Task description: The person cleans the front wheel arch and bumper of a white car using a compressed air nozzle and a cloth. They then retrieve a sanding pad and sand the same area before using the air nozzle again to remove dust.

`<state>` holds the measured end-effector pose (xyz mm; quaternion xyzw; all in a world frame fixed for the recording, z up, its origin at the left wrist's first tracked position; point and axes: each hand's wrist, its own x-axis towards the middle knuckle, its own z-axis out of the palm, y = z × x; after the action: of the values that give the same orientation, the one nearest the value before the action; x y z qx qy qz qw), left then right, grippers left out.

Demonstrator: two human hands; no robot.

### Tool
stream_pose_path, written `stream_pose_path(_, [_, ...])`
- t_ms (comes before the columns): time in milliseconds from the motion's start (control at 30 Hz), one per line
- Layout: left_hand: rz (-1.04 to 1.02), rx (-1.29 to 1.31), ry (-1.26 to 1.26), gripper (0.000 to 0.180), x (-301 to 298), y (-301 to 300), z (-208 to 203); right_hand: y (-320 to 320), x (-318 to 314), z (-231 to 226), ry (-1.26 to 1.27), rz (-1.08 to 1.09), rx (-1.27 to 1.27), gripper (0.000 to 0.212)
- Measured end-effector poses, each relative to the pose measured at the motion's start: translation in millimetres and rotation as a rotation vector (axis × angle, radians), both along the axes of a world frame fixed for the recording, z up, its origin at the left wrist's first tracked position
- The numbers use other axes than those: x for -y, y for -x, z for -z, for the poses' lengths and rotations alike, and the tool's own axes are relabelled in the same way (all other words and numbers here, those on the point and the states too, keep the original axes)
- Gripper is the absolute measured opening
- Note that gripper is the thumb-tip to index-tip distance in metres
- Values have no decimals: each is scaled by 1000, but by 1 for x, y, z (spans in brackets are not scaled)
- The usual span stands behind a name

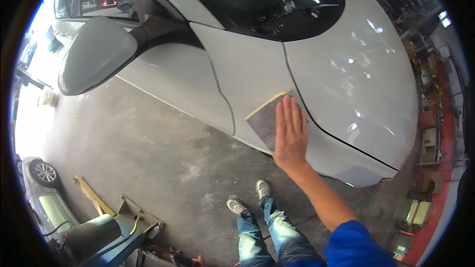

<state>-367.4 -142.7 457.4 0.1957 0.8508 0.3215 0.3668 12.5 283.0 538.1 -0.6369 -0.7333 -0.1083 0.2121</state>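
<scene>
My right hand [292, 133] lies on a thin grey sanding pad [263, 122] with a pale yellow strip along its far edge. The fingers are straight and close together, pressing the pad onto the front fender [247, 71] of a light grey car; the thumb is hidden. Just right of the fingertips runs the dark gap between fender and hood [341, 69]. The grey side mirror [96, 54] sticks out at the upper left. My left hand does not show clearly; a small pinkish shape at the lower edge is too indistinct to name.
Concrete floor [163, 143] stretches beside the car, with my shoes [263, 188] on it near the fender. At the lower left stand a dark cylindrical machine [89, 237], a yellow bar [93, 195] and another car [47, 193]. Cluttered shelves [429, 143] line the right side.
</scene>
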Motion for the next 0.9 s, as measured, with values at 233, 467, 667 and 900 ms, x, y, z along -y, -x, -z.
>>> stream_pose_path(233, [-7,83,-31,18,-5,2,6,25,-44,-30,22,-160,136,60])
stream_pose_path(467, [63,121,-136,18,-27,8,33,52,-68,-17,-73,-137,86,62])
stream_pose_path(667, [301,82,-71,18,-23,74,53,-24,45,28,34,-5,91,64])
stream_pose_path(900, [143,331,-20,26,-27,130,99,-89,126,85,19,20,191,61])
